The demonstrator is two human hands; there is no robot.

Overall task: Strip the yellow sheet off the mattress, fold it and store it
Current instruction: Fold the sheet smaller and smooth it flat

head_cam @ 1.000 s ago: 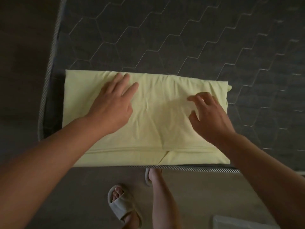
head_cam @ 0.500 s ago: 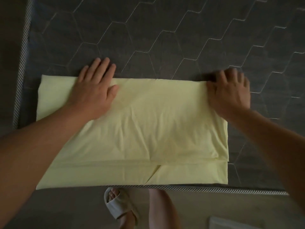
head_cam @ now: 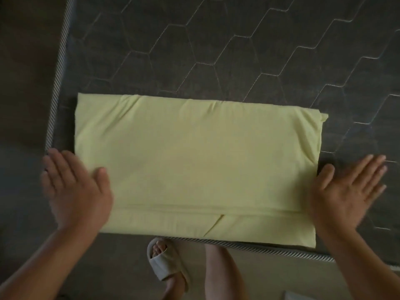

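Observation:
The yellow sheet [head_cam: 194, 165] lies folded into a flat rectangle on the near left corner of the dark mattress [head_cam: 216, 50], which is quilted in hexagons. My left hand [head_cam: 75, 187] is at the sheet's near left end, fingers straight, with the thumb over the fabric. My right hand [head_cam: 348, 191] is at the sheet's near right end, fingers spread and straight, over the mattress beside the fabric edge. Neither hand holds anything. The picture is blurred around both hands.
A striped piping edge [head_cam: 58, 79] runs along the mattress's left side and near side. Below the near edge I see the floor, my foot in a pale slipper [head_cam: 166, 267] and my other leg [head_cam: 223, 276].
Both hands have drawn back from the sheet's far edge to its near ends, left and right. The sheet lies flatter and stays in place.

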